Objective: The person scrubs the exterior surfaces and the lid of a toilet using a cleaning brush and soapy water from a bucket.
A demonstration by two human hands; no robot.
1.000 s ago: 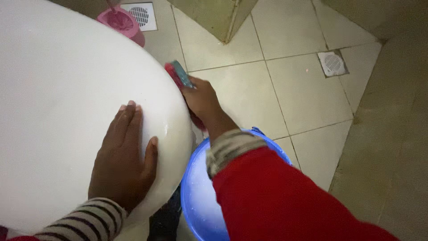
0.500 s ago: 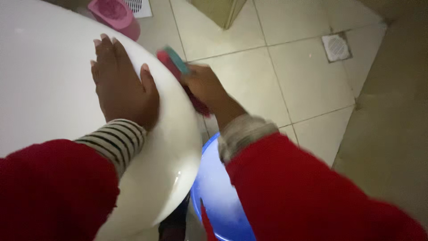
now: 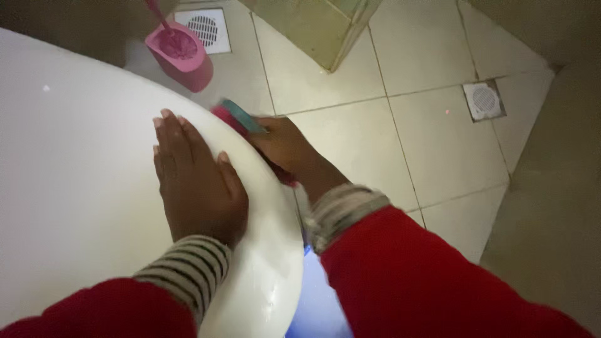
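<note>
Head view, looking down: the left hand point(image 3: 197, 181) lies flat, fingers spread and palm down, on the smooth curved top of a large white fixture point(image 3: 81, 188), near its right edge. The right hand point(image 3: 282, 147) is just beyond that edge, fingers closed around a scrubbing brush point(image 3: 241, 122) with a pink body and a teal back, which is pressed against the white rim just right of the left hand. Both arms wear red sleeves with striped cuffs. Below the right forearm, at the near edge, part of a blue basin point(image 3: 316, 307) shows on the floor. On the far side, a pink toilet-brush holder point(image 3: 181, 56) stands on the pale floor tiles point(image 3: 363, 144) beside a square floor drain point(image 3: 205, 26); another drain point(image 3: 483, 99) sits far right.
</note>
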